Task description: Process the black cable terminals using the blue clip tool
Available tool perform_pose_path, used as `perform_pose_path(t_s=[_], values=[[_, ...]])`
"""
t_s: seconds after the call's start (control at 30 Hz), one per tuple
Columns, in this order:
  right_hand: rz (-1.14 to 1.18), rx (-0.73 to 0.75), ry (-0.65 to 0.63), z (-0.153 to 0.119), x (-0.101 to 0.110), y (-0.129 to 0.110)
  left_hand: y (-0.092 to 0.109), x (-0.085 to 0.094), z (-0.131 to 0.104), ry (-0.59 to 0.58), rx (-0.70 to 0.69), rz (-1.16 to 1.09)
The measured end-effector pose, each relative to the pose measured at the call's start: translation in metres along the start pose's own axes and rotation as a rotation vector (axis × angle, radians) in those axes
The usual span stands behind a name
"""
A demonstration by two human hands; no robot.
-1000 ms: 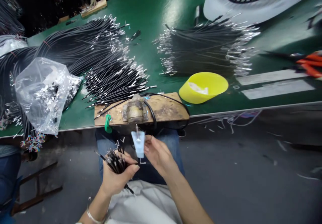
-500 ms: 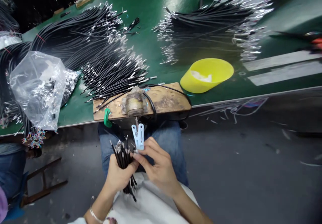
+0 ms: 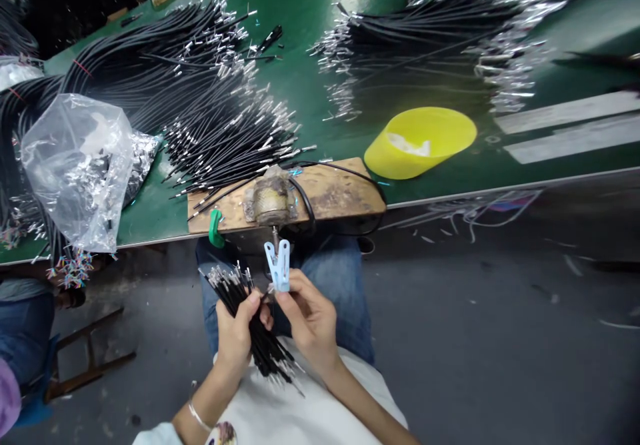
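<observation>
My left hand (image 3: 237, 331) is closed around a bundle of thin black cables (image 3: 267, 348) with silvery ends, held slanting above my lap. One cable end sticks out from the bundle toward a light-blue clothespin (image 3: 278, 265). This clothespin sits on the metal shaft of a small motor (image 3: 273, 198). The thumb and index finger of my right hand (image 3: 315, 321) pinch around the clothespin's lower end. Whether a cable tip is also between those fingers is hidden.
The motor is mounted on a wooden board (image 3: 345, 191) at the green table's edge, beside a green clamp (image 3: 216, 228). Cable piles (image 3: 235, 131) lie behind, more cables (image 3: 425, 38) farther right. A plastic bag (image 3: 75, 171) lies left, a yellow cup (image 3: 420, 143) right. A stool (image 3: 90, 371) stands lower left.
The cable bundle has tilted, its lower ends swinging right. My left thumb has moved up along it. My right fingers have shifted up onto the clothespin's lower end, away from my left hand.
</observation>
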State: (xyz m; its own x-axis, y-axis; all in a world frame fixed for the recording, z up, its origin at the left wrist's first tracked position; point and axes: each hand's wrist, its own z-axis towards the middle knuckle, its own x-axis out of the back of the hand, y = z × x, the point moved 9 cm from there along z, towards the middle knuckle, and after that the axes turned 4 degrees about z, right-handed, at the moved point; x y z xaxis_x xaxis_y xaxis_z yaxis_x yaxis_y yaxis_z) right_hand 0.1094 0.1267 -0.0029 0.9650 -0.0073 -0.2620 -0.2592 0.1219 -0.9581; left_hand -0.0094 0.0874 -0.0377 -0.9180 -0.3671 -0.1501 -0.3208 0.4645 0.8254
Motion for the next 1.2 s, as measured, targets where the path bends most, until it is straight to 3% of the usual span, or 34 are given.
perform_pose_path(t_s=[0.23, 0.43, 0.6, 0.67, 0.77, 0.9, 0.97, 1.03, 1.2], values=[[0.156, -0.249, -0.028, 0.0, 0.0, 0.036, 0.005, 0.0, -0.001, -0.008, -0.022, 0.008], [0.107, -0.138, -0.176, 0.008, -0.006, 0.015, 0.013, -0.001, -0.003, -0.022, -0.027, 0.041], [0.127, -0.089, -0.266, 0.01, -0.01, 0.007, 0.001, -0.007, -0.007, -0.086, 0.133, 0.002], [0.13, -0.081, -0.215, 0.009, -0.009, 0.007, -0.004, -0.011, -0.009, -0.124, 0.178, -0.023], [0.084, -0.03, -0.08, 0.004, -0.006, 0.005, 0.002, -0.015, -0.009, -0.149, 0.089, -0.004], [-0.153, 0.26, 0.072, -0.004, 0.003, -0.02, 0.012, -0.012, -0.008, -0.11, -0.038, 0.119], [-0.208, 0.336, 0.043, -0.003, 0.003, -0.028, 0.014, -0.01, -0.008, -0.091, -0.041, 0.148], [-0.074, 0.208, -0.083, 0.005, 0.0, -0.019, 0.015, -0.009, -0.007, -0.085, -0.042, 0.161], [0.619, -0.552, -0.432, 0.005, -0.035, 0.023, 0.035, -0.017, -0.004, -0.124, -0.198, 0.159]])
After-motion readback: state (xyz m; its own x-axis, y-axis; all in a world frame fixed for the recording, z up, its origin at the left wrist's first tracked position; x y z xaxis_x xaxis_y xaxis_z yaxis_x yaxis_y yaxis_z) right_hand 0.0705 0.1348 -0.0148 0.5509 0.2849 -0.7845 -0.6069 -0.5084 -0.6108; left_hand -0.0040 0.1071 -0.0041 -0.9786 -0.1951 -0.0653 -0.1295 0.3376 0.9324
